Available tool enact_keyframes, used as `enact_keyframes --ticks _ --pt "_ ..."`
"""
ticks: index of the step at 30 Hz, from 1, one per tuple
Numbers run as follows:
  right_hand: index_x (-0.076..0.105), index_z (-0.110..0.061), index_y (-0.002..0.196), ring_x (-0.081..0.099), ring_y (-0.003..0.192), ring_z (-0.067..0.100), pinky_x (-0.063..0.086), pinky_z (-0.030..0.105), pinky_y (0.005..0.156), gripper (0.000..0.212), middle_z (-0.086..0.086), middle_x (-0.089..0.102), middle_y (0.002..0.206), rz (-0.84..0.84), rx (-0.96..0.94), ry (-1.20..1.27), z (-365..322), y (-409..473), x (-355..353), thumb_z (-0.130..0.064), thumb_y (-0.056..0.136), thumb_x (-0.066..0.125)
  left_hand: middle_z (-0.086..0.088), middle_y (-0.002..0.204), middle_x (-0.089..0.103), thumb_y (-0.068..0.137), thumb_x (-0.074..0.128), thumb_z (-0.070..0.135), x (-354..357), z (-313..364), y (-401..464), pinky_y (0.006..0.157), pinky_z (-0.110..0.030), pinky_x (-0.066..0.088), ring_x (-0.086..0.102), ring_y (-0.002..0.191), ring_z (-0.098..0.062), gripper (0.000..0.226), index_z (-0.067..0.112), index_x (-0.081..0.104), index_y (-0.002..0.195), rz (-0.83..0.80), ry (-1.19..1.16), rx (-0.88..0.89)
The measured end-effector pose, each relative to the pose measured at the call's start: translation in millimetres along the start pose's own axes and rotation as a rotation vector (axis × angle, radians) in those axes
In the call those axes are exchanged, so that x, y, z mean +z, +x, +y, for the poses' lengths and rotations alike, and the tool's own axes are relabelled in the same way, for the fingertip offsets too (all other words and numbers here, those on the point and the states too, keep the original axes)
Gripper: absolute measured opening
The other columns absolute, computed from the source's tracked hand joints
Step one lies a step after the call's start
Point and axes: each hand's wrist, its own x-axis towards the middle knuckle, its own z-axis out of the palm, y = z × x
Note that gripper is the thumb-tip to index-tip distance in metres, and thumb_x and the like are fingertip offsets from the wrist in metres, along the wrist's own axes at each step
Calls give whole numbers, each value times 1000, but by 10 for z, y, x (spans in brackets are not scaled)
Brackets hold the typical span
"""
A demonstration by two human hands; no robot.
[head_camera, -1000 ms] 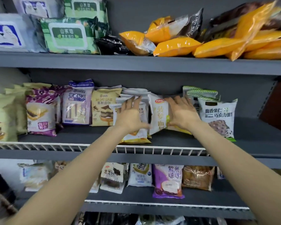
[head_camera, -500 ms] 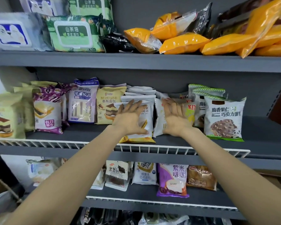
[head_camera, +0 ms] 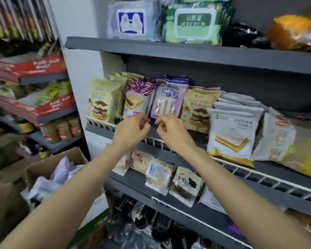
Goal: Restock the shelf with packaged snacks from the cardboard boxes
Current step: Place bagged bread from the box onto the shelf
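Fingers (head_camera: pixel 144 121) on both my hands are loosely curled, holding nothing; I've left the white packets (head_camera: pixel 230 130), so that row's straightened and the box (head_camera: pixel 48 164) comes next.

A single head-worn wide-angle camera looks forward and slightly down at a grey shelf unit (head_camera: pixel 187 51), close enough that both bare forearms stretch up from the bottom edge into the middle of the frame. The view faces the unit at a slant from its left end, so the shelves run off toward the right. A cardboard box (head_camera: pixel 48 164) fills the lower left corner. There is no second view to overlap with.
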Motion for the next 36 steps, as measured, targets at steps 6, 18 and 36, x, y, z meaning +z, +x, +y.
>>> enact_keyframes --ticks 6,18,36 --pt "64 -9 107 59 92 23 48 34 79 24 11 65 102 -235 -66 132 -827 458 1358 -9 91 46 -2 81 68 90 48 29 -328 -1646 -412 61 -33 46 62 80 -26 21 15 63 92 -64 100 -324" --pt "50 -11 126 54 111 35 45 37 85 41 19 55 120 -807 104 -47 -1260 848 4289 -22 87 57 -20 126 50 93 49 23 -164 -4350 -1085 91 -43 42 46 119 -36 35 2 50 121 -826 297 -550" --pt "40 -2 138 41 129 30 33 31 106 66 14 43 140 -905 1077 236 -1070 459 5297 -25 84 70 -20 157 -10 88 56 41 459 -5090 -1669 117 -47 5 -11 146 -34 59 33 35 142 -943 485 -599"
